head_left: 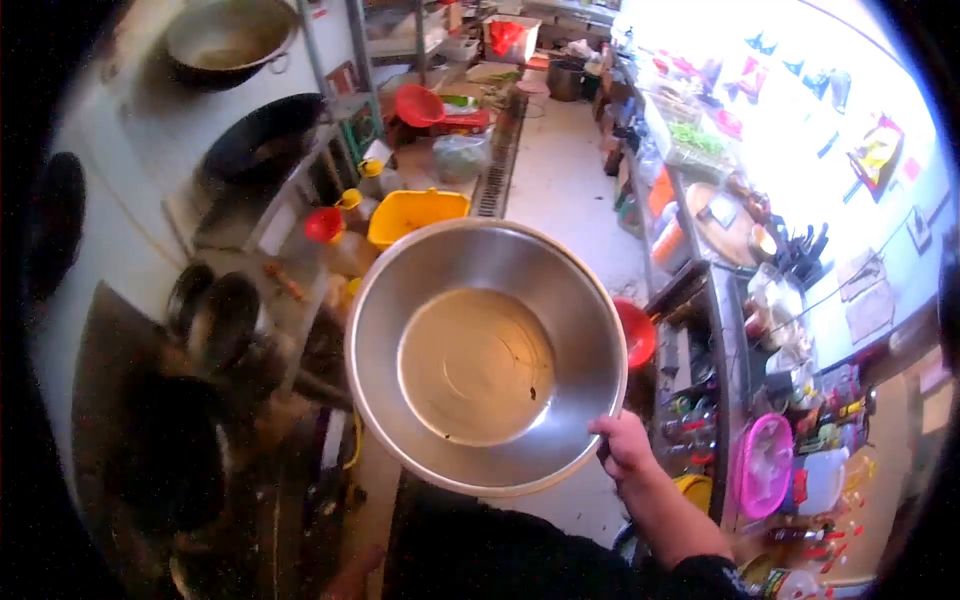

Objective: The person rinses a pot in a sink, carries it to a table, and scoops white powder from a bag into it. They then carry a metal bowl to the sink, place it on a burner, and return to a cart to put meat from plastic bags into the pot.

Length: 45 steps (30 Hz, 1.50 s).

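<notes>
A wide stainless steel basin is held up in front of me, its inside turned toward the camera. A few small dark specks lie on its bottom. My right hand grips the lower right rim, with the thumb over the edge and the other fingers mostly hidden behind it. Low in the picture, my left hand hangs dim and blurred beside the dark stove counter, apart from the basin. Its fingers cannot be made out.
Left stand dark woks and a stove. Beyond the basin are a yellow tub and a red bowl. Right, a shelf counter bears a round chopping board, a pink basket and bottles. A floor drain runs along the aisle.
</notes>
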Motion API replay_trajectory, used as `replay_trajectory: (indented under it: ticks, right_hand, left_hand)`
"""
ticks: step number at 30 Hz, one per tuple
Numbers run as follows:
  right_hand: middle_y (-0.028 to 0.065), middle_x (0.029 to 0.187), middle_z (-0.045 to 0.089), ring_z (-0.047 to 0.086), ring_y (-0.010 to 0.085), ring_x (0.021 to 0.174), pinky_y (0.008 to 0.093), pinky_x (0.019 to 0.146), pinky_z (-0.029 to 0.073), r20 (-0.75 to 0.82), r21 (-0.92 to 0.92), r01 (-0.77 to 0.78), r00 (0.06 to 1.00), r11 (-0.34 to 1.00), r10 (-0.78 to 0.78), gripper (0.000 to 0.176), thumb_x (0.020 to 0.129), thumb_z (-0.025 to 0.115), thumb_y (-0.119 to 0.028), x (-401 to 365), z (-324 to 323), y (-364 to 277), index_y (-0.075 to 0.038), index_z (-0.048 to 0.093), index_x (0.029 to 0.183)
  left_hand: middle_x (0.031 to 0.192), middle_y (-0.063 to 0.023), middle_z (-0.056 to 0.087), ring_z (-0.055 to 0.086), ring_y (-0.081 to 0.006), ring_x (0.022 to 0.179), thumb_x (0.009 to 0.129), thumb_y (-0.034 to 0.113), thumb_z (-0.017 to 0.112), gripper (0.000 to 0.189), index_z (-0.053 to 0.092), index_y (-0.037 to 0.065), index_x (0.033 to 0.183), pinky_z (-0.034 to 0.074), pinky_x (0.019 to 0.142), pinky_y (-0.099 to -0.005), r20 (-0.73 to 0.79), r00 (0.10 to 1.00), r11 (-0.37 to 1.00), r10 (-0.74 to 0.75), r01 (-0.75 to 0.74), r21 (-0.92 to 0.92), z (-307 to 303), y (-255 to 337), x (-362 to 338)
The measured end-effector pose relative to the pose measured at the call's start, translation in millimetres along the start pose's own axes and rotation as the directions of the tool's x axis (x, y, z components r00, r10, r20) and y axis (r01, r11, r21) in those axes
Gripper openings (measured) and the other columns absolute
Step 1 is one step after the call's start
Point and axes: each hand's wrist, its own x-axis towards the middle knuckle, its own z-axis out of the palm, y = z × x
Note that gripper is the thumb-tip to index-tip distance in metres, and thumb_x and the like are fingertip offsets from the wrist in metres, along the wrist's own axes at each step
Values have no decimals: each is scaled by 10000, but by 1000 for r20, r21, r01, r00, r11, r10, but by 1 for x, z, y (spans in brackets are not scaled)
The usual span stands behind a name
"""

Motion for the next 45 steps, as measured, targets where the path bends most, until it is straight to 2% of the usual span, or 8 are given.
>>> replay_trajectory:
  ticks: [2, 5, 11, 23, 35, 37, 43, 45]
  right_hand:
    - [92, 817, 581, 557, 211, 719, 320, 700, 460, -31, 169, 77, 997, 983, -73, 226, 701, 578, 23, 47, -12, -13, 58, 563, 924]
    - [79, 782, 555, 547, 209, 729, 323, 676, 460, -188, 238, 64, 982, 969, -18, 181, 691, 573, 40, 117, -31, -52, 42, 555, 871]
    - [46, 715, 509, 500, 172, 673, 301, 628, 424, -421, 255, 172, 906, 951, -50, 106, 681, 576, 25, 219, -51, -171, -10, 520, 764]
    - [72, 806, 557, 546, 189, 755, 306, 716, 445, -620, 263, 374, 772, 889, -142, 156, 685, 532, 32, 521, -109, -410, 28, 542, 840]
    - [85, 837, 551, 544, 225, 800, 349, 785, 449, -288, 450, 142, 958, 882, -6, 191, 676, 533, 59, 944, -63, -709, 23, 550, 863]
    - [90, 842, 555, 548, 228, 786, 358, 789, 454, -356, 424, 169, 934, 890, -8, 191, 680, 530, 61, 1005, -61, -747, 26, 541, 867]
    - [109, 857, 558, 557, 240, 815, 367, 803, 454, -449, 330, 268, 888, 905, -99, 265, 683, 533, 50, 1137, -66, -903, 60, 530, 948]
    - [124, 894, 570, 567, 255, 844, 377, 800, 462, -483, 300, 309, 865, 903, -135, 287, 682, 526, 50, 1186, -57, -959, 74, 518, 968]
  left_hand:
    - [969, -185, 631, 597, -343, 901, 816, 306, 541, 317, 633, 97, 1036, 466, 794, -442, -246, 888, 912, 388, -409, -39, -30, 29, 43]
    - [927, -159, 642, 611, -316, 853, 802, 294, 558, 279, 663, 91, 961, 477, 768, -429, 246, 948, 979, -201, 182, 97, -130, 181, 131]
    - [880, -159, 651, 624, -321, 785, 765, 304, 585, 296, 672, 64, 915, 502, 711, -427, 651, 752, 934, -104, -151, 324, -279, 389, 327]
    - [908, -155, 652, 621, -321, 832, 777, 255, 558, 244, 647, 66, 904, 496, 761, -398, -127, 954, 962, 272, -268, 50, -556, 752, 681]
    - [917, -127, 661, 627, -296, 827, 743, 315, 603, 312, 661, 119, 978, 495, 748, -388, 222, 967, 967, -123, 67, 244, -652, 819, 915]
    - [930, -126, 662, 625, -308, 837, 753, 288, 596, 304, 658, 115, 995, 499, 753, -392, 628, 673, 530, 391, -723, 444, -654, 799, 1005]
    - [955, -177, 644, 612, -344, 889, 768, 241, 554, 279, 651, 73, 969, 491, 782, -433, 173, 984, 914, -28, -44, 403, -844, 1057, 1189]
    - [934, -182, 638, 600, -353, 896, 761, 253, 549, 279, 633, 50, 933, 487, 777, -428, 113, 964, 894, 242, -266, 360, -915, 1155, 1257]
